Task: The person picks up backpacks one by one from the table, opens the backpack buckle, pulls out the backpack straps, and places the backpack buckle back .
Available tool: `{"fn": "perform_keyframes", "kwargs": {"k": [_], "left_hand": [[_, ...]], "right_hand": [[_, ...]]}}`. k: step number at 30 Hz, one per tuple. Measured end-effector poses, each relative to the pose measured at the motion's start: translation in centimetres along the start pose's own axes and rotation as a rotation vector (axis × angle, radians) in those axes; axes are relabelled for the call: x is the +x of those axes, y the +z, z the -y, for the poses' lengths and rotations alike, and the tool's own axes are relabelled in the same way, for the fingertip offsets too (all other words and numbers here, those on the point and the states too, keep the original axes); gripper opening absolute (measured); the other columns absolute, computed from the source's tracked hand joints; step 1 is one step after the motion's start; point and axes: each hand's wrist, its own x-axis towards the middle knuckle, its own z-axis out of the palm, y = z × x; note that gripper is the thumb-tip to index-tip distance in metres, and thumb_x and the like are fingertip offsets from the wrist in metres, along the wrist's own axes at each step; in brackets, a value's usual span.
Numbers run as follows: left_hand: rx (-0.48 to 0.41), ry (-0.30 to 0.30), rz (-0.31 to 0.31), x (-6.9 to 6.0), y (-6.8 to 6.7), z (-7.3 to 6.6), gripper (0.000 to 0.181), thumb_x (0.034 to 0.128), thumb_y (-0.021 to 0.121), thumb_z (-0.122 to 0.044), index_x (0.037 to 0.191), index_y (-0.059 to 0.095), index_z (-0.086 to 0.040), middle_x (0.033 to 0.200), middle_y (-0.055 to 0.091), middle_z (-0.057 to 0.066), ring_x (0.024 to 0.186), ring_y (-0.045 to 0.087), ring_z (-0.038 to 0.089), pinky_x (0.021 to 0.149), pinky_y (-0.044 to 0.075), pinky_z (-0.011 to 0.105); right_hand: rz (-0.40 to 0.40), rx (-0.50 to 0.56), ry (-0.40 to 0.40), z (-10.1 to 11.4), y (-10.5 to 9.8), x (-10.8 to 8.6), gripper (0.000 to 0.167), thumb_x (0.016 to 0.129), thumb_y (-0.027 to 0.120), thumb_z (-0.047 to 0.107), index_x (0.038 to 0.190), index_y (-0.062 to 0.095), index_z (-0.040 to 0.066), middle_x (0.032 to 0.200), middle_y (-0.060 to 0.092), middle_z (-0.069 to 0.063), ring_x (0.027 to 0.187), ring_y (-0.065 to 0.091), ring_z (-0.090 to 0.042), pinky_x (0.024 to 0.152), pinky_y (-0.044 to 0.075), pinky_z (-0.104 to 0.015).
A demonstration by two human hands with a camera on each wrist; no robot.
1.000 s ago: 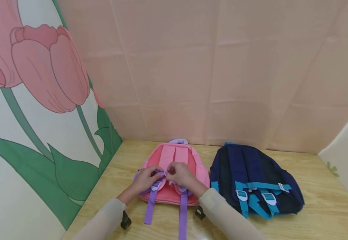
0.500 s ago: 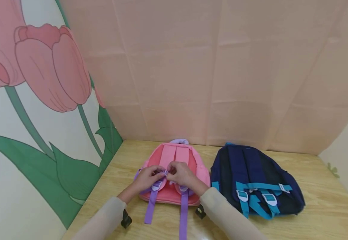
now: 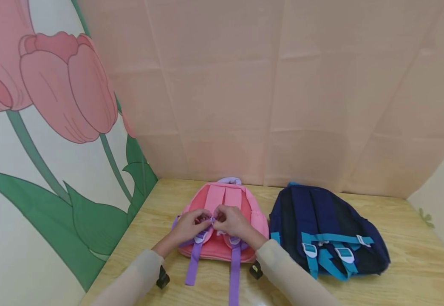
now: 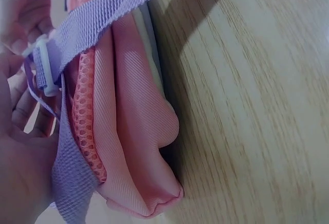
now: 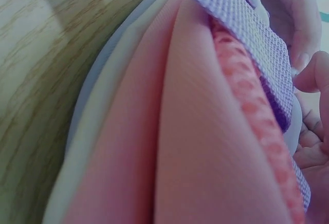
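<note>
A pink backpack (image 3: 259,219) lies on the table in the head view, its shoulder straps facing up. Over its middle, my left hand (image 3: 186,226) and right hand (image 3: 232,222) meet, pinching a small white-and-purple buckle (image 3: 212,219) from either side. The fingertips hide most of that buckle. Below the hands, a purple strap (image 3: 193,263) and a second purple strap (image 3: 235,270) hang off the bag onto the table. In the left wrist view, purple webbing (image 4: 97,21) runs through a white plastic adjuster (image 4: 47,69) beside the left fingers. Purple webbing (image 5: 247,34) also crosses the right wrist view.
Just right of the pink bag lies a navy backpack (image 3: 325,212) with turquoise straps (image 3: 336,236). The wooden table (image 3: 417,242) meets a beige cloth backdrop (image 3: 222,106) behind the bags. A tulip-painted wall (image 3: 53,170) borders the left side.
Both hands stay at the buckle over the pink backpack. The left fingers have shifted slightly, and less purple webbing shows between them. The bags lie as before.
</note>
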Motion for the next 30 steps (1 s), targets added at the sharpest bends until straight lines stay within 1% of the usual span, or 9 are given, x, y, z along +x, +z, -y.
{"fn": "perform_keyframes", "kwargs": {"k": [4, 7, 11, 14, 20, 26, 30], "left_hand": [[-0.003, 0.024, 0.007, 0.28, -0.01, 0.04, 0.017, 0.0988, 0.068, -0.029, 0.113, 0.068, -0.02, 0.097, 0.068, -0.009, 0.087, 0.06, 0.01, 0.077, 0.051, 0.028], [-0.003, 0.058, 0.007, 0.4, -0.01, 0.19, 0.017, 0.0985, 0.068, -0.026, 0.114, 0.068, -0.017, 0.099, 0.07, -0.007, 0.088, 0.061, 0.01, 0.078, 0.051, 0.028], [-0.005, 0.078, 0.007, 0.41, 0.01, 0.32, 0.018, 0.0986, 0.068, -0.025, 0.113, 0.068, -0.015, 0.1, 0.071, -0.005, 0.088, 0.062, 0.01, 0.079, 0.051, 0.027], [-0.015, 0.073, 0.008, 0.45, 0.04, 0.45, 0.017, 0.0985, 0.068, -0.025, 0.113, 0.068, -0.015, 0.099, 0.071, -0.006, 0.088, 0.062, 0.01, 0.079, 0.05, 0.027], [-0.043, 0.054, 0.023, 0.38, -0.19, 0.61, 0.017, 0.0986, 0.068, -0.022, 0.113, 0.067, -0.013, 0.1, 0.07, -0.004, 0.09, 0.062, 0.011, 0.081, 0.05, 0.027], [-0.04, 0.052, 0.036, 0.15, -0.23, 0.57, 0.018, 0.0994, 0.067, -0.025, 0.113, 0.067, -0.014, 0.101, 0.07, -0.005, 0.092, 0.063, 0.012, 0.082, 0.051, 0.027], [-0.025, 0.069, 0.038, 0.15, -0.23, 0.56, 0.017, 0.0994, 0.067, -0.026, 0.113, 0.067, -0.015, 0.1, 0.07, -0.006, 0.091, 0.063, 0.011, 0.082, 0.051, 0.027]], "right_hand": [[-0.014, 0.008, -0.002, -0.1, -0.03, 0.03, 0.016, 0.08, 0.075, 0.01, 0.09, 0.063, 0.015, 0.083, 0.067, 0.004, 0.074, 0.061, -0.007, 0.066, 0.053, -0.024], [-0.022, 0.014, -0.003, -0.17, -0.09, 0.05, 0.016, 0.081, 0.075, 0.011, 0.09, 0.063, 0.015, 0.082, 0.066, 0.005, 0.074, 0.06, -0.008, 0.067, 0.052, -0.024], [-0.017, 0.029, 0.014, -0.35, -0.15, 0.01, 0.015, 0.083, 0.076, 0.013, 0.09, 0.063, 0.015, 0.081, 0.064, 0.006, 0.074, 0.058, -0.008, 0.067, 0.05, -0.024], [-0.01, 0.046, 0.025, -0.48, -0.16, -0.04, 0.015, 0.084, 0.077, 0.015, 0.091, 0.064, 0.015, 0.082, 0.065, 0.006, 0.074, 0.059, -0.008, 0.067, 0.05, -0.024], [0.0, 0.076, 0.032, -0.31, -0.31, -0.1, 0.013, 0.086, 0.076, 0.014, 0.095, 0.067, 0.013, 0.082, 0.067, 0.005, 0.075, 0.06, -0.008, 0.066, 0.05, -0.024], [0.005, 0.046, 0.02, -0.03, -0.35, -0.11, 0.012, 0.086, 0.077, 0.014, 0.093, 0.068, 0.012, 0.082, 0.067, 0.005, 0.074, 0.06, -0.007, 0.068, 0.051, -0.024], [-0.003, 0.01, 0.006, 0.09, -0.24, -0.08, 0.013, 0.084, 0.078, 0.014, 0.09, 0.066, 0.013, 0.081, 0.066, 0.005, 0.074, 0.059, -0.006, 0.068, 0.051, -0.024]]}}
